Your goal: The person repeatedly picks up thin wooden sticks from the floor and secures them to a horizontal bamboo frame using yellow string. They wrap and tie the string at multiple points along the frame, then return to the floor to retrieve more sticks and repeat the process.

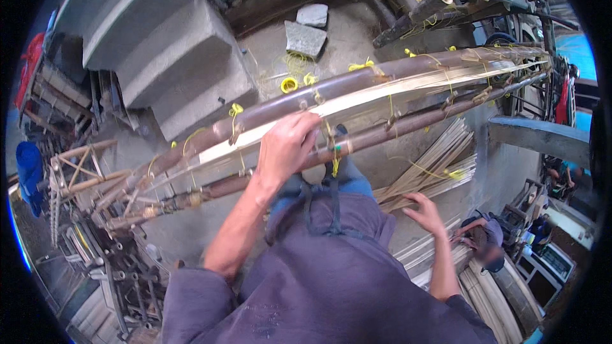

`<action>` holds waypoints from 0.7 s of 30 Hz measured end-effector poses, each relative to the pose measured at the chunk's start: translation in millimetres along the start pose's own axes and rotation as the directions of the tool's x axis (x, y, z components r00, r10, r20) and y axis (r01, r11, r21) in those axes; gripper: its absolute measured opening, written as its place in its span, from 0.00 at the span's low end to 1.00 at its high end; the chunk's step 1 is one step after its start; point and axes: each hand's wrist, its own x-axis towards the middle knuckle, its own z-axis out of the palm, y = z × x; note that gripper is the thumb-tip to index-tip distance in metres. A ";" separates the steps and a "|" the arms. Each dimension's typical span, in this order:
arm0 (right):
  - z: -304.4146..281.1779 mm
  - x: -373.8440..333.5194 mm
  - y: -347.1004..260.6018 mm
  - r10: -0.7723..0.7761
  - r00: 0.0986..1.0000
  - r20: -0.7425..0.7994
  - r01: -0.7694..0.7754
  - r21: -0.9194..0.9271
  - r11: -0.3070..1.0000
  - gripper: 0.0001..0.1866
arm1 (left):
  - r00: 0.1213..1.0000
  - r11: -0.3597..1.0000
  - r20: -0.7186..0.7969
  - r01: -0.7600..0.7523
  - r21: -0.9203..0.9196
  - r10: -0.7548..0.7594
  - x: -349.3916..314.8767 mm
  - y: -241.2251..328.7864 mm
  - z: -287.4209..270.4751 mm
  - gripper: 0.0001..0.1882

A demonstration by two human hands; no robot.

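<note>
Purple-grey shirt [325,274] cloth fills six o'clock. Near centre, toward ten, the left hand [288,145] has its fingers curled at the pale split-bamboo strips [382,91]; its grip is hidden. Those strips lie between two dark poles [370,139] running from nearly nine to two. At four, the right hand [426,215], fingers loosely parted, seems to hold nothing. Work looks part done: yellow ties [236,109] dot the frame, while loose slats [440,155] lie on the floor at three. Beyond, stone slabs [305,39] sit at twelve.
</note>
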 end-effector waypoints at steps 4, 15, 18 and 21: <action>88.0 81.7 -181.3 -0.236 0.898 -0.371 0.271 0.045 0.962 0.13 | 0.992 0.975 0.072 -0.112 0.191 0.100 12.7 -11.3 -2.7 0.11; -26.5 73.0 -337.2 -0.811 0.550 0.197 0.636 -0.729 0.254 0.05 | 0.971 0.916 0.108 -0.236 0.323 0.212 15.9 -42.3 35.6 0.09; -3.5 140.9 -386.9 -0.780 0.455 0.430 0.716 -0.698 0.033 0.05 | 0.983 0.966 0.148 -0.141 0.216 0.111 10.2 -41.7 41.5 0.06; 16.0 196.6 -401.3 -0.948 0.191 0.253 0.960 -0.249 0.127 0.08 | 0.980 0.972 0.115 -0.177 0.155 0.160 7.6 -48.9 46.0 0.05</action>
